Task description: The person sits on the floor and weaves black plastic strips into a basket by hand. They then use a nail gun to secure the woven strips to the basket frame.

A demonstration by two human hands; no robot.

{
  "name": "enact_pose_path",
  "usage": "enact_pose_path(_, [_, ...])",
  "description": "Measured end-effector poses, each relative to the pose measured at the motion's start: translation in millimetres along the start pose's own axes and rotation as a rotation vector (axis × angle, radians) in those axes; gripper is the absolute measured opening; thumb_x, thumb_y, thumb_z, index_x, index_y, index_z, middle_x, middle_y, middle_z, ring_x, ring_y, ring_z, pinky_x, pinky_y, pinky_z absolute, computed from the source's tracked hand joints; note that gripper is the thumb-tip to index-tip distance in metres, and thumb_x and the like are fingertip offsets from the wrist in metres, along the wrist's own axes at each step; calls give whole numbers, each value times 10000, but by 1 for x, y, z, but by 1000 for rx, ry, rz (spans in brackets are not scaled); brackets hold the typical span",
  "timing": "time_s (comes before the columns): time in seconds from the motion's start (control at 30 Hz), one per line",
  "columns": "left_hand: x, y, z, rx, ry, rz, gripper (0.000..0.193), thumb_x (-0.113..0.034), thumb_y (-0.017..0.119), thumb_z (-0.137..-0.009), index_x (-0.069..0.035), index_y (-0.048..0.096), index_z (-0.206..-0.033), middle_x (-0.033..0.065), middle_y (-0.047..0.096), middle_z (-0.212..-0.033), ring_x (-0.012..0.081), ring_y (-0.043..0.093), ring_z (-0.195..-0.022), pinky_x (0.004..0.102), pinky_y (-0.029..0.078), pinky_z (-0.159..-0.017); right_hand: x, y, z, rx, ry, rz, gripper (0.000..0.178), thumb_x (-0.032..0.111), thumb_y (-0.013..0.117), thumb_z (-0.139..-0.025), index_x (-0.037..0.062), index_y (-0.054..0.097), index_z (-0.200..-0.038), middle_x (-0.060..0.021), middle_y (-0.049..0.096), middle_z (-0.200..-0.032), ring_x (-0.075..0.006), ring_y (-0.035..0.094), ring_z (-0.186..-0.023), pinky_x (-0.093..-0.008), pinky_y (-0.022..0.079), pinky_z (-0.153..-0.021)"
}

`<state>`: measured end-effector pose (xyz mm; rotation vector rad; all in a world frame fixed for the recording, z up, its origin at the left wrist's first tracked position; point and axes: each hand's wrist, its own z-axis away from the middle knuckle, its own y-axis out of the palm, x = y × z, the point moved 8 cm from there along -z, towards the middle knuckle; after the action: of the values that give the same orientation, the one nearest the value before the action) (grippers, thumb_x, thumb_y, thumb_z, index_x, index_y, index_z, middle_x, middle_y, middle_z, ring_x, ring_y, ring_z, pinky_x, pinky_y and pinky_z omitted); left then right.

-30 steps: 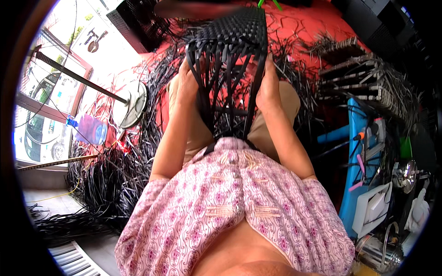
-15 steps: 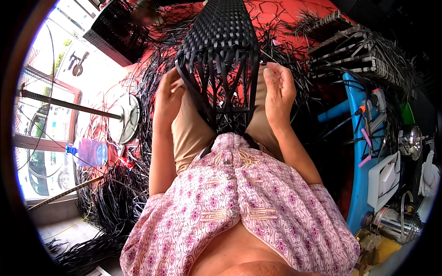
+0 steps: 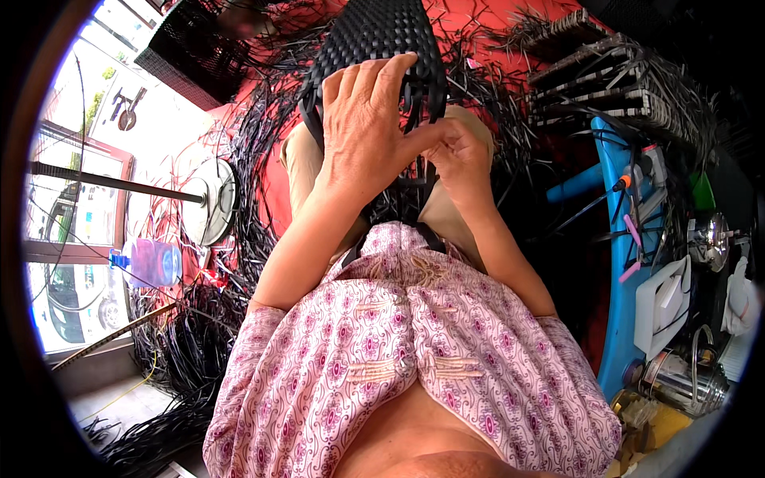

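A black woven strip piece [image 3: 381, 32], tapering toward the far side, stands between my knees, with its unwoven strips hanging at the near end. Across its near woven edge lies my left hand [image 3: 362, 119], open, fingers stretched out over the weave and thumb pointing right. My right hand [image 3: 460, 159] is closed beside that thumb, at the right side of the loose strips. Its thumb and fingers are pressed together, and what they pinch is too small to make out. Most of the loose strips are hidden behind my hands.
Loose black strips [image 3: 191, 350] heap up at the left and spread over the red floor [image 3: 470, 20]. A blue table [image 3: 617, 319] with tools stands at the right, below stacked woven panels [image 3: 598, 88]. A round-based stand [image 3: 215, 203] and a water jug [image 3: 155, 261] are at the left.
My left hand has moved right and up from the left edge onto the weave. The right hand has moved inward and down, its fingers now closed near the left thumb.
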<state>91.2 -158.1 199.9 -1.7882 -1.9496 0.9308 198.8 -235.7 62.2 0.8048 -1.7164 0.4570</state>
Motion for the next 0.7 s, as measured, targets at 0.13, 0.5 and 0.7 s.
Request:
enact_pose_path(0.13, [-3,16,4,-24,63,-27,552,-320,827,-762,-95,631,-1226,65,679,-1045,267,615,-1052,423,369,-1021,-38,15,26,216,298,-149,204,220,700,-978,19,665,-969,-29,691,-907,-94,632,-841,-239,502,-782])
enact_pose_path(0.5, [-14,26,18,-197,230,4,280,-91,754,-736,-141,737,-1012,-17,704,-985,185,647,-1044,479,308,-1093,49,-42,49,38,54,-325,142,106,631,-999,-35,643,-983,-59,656,-771,-113,629,-695,-261,518,-688])
enact_pose_path(0.7, [-24,31,13,-228,247,25,269,-82,740,-738,-137,731,-1001,-13,699,-965,175,648,-1013,465,297,-1092,114,-124,18,-110,32,-78,239,211,661,-995,-25,683,-1023,-18,611,-695,-49,451,-546,-217,390,-503])
